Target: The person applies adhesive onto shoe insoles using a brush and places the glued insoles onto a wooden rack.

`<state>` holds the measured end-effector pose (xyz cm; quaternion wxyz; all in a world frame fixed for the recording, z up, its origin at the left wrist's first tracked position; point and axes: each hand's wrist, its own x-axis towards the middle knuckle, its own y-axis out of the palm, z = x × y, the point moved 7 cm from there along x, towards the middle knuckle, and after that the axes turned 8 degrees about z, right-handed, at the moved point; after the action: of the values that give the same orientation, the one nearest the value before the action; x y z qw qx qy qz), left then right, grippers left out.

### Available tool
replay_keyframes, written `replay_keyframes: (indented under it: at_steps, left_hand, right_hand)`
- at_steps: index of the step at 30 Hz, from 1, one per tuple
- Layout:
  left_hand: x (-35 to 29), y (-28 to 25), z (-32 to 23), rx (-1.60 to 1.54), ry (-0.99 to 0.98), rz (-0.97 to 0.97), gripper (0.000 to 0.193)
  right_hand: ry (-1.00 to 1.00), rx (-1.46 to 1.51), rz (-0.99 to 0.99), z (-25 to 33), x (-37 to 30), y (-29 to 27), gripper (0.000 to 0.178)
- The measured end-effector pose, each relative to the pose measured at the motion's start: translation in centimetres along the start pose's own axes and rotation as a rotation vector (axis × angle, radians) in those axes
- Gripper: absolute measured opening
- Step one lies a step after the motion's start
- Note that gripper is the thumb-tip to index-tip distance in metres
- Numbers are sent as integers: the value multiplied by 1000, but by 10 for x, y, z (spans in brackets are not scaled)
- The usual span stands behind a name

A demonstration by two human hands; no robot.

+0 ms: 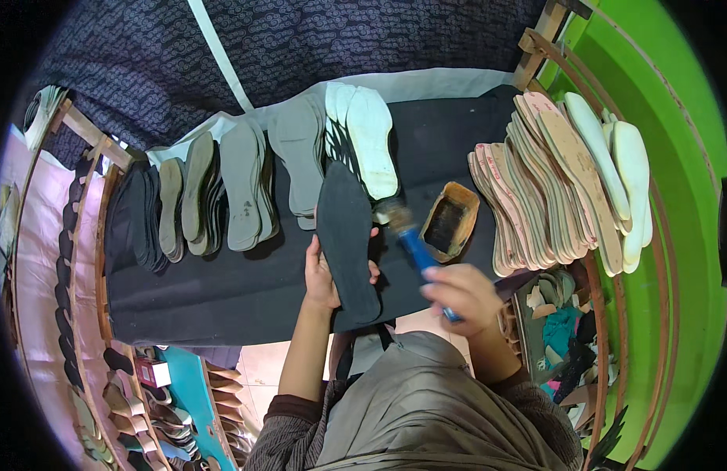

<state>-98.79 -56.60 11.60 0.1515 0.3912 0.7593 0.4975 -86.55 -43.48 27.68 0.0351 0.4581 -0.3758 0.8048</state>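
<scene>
A black shoe sole (345,243) is gripped in my left hand (322,275), thumb on one edge and fingertips showing at the other. My right hand (464,297) is wrapped round the blue handle of a paintbrush (418,253). The brush head is blurred and lies close to the sole's right edge; whether it touches cannot be made out. A small tan open container (453,219) with a dark inside sits just beyond the brush. White sole-shaped pieces (370,141) lie behind the black sole, partly covered by it.
Grey sole stacks (245,184) line the table's (198,294) left and back. Tan and pink-edged soles (536,184) fan out at the right, beside white ones (632,177). Wooden rails (618,334) flank the table, with a shoe shelf (198,400) below left.
</scene>
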Motion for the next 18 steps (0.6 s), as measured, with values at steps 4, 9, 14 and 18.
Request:
replay_keyframes:
  at_steps: [4,9,14,18]
  left_hand:
    - [1,-5,2,-92,63,-77,71]
    - [-2,20,-5,-91,46,330,69]
    - [-6,-2,-4,-188,64,-436,70]
    - [-1,27,-2,-110,62,465,70]
  right_hand:
    - [-158,116,129,3,17,44,25]
    - [-133,4,-27,-27,35,46,30]
    - [-341,119,153,-8,33,55,28]
    - [-283,30,53,-21,41,44,31]
